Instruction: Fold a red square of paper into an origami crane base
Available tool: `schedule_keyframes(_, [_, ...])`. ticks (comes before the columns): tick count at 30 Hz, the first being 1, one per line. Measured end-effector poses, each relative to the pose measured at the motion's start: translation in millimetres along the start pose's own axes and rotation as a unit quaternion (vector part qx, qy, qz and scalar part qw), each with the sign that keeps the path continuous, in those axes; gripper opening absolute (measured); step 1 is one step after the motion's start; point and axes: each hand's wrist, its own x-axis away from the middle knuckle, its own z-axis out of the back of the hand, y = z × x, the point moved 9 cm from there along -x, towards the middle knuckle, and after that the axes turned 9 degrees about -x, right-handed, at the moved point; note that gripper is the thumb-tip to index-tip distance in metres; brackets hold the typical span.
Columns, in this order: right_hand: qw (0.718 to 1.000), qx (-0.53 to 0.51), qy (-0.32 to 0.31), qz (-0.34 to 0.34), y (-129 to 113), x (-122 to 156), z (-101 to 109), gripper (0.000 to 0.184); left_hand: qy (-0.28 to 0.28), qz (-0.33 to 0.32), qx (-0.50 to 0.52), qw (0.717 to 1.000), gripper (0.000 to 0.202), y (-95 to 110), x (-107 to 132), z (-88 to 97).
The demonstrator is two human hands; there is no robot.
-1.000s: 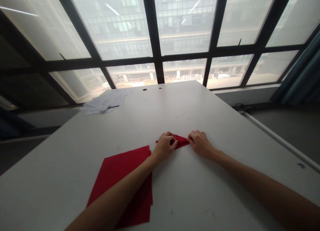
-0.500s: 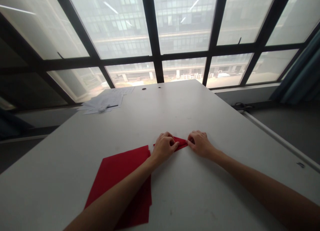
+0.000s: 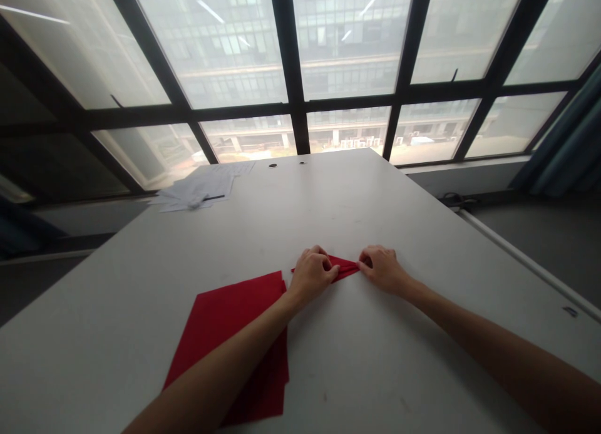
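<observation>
A small folded piece of red paper lies on the white table between my two hands. My left hand presses on its left part with curled fingers that cover most of it. My right hand pinches its pointed right end with closed fingers. A stack of flat red paper sheets lies to the left, partly under my left forearm.
Loose white papers with a dark pen lie at the table's far left corner. Two small dark holes sit near the far edge. Large windows with dark frames stand behind the table. The table's right edge drops to grey floor.
My right hand has slid a little to the right along the folded paper, so more of its red point shows. My left hand stays in place.
</observation>
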Motion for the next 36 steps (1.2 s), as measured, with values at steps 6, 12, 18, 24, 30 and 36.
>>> schedule_keyframes(6, [1.000, -0.006, 0.003, 0.004, 0, 1, 1, 0.013, -0.007, 0.003, 0.009, 1.000, 0.026, -1, -1, -0.1])
schedule_keyframes(12, [1.000, -0.007, 0.001, 0.012, -1, 1, 0, 0.013, -0.007, 0.006, 0.016, 1.000, 0.025, -2, -1, -0.5])
schedule_keyframes(18, [1.000, -0.005, 0.000, 0.011, -1, 0, -2, 0.013, -0.019, 0.014, 0.037, 0.999, 0.026, -5, -3, -2.3])
schedule_keyframes(24, [1.000, -0.005, 0.003, 0.011, -1, 1, -2, 0.013, -0.043, -0.012, 0.078, 0.996, 0.022, -10, -5, -4.7])
schedule_keyframes(30, [1.000, -0.004, 0.004, 0.009, -3, 1, -2, 0.014, -0.037, -0.001, 0.069, 0.997, 0.021, -17, -5, -2.7])
schedule_keyframes(36, [1.000, -0.001, 0.003, 0.003, -4, 2, -1, 0.014, -0.035, 0.031, 0.048, 0.998, 0.022, -21, -4, 1.3])
